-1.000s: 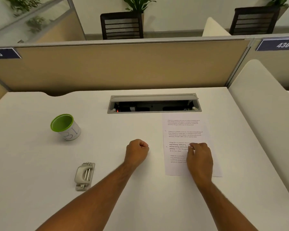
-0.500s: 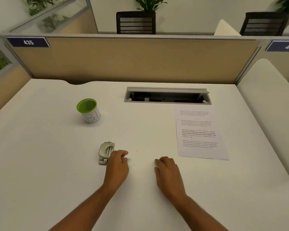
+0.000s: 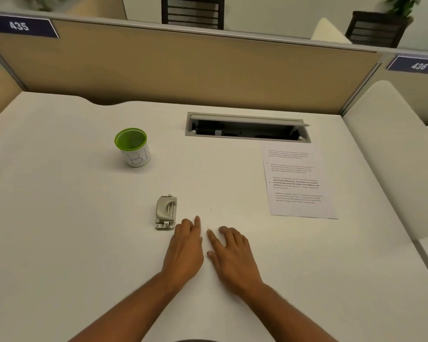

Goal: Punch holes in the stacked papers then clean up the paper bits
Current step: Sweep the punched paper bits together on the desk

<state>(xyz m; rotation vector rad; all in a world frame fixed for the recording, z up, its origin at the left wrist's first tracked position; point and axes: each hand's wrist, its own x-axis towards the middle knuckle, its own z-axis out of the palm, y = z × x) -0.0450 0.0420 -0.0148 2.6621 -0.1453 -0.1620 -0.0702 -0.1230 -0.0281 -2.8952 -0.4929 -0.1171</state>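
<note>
Lying palm down on the white counter point(image 3: 59, 218), side by side at near centre: the left hand point(image 3: 184, 250) and the right hand point(image 3: 232, 257), almost touching. Pressing nothing, gripping nothing; left fingers point(image 3: 197, 222) held loosely together with the forefinger reaching far, right fingers point(image 3: 211, 236) slightly spread and flat.

Drawing closer together than half a second ago, when a clear gap lay between them. Resting now just to the near right of the small grey metal hole punch point(image 3: 166, 212), the left hand no longer touching it as it seemed to then. Sitting unmoved on the counter, the punch, upright, its handle down.

Lying flat and untouched at the far right, well apart from both hands: the stacked white printed papers point(image 3: 298, 181), the same place as half a second ago; a second ago covered by the right hand, now bare.

Standing upright at the far left, the white cup with a green rim and inside point(image 3: 133, 147), marked with handwriting. Showing one tiny dark speck, the counter between punch and papers; too small to tell what.

Gaping open beyond the papers, the grey cable hatch point(image 3: 247, 128), before the tan partition point(image 3: 183, 67).
</note>
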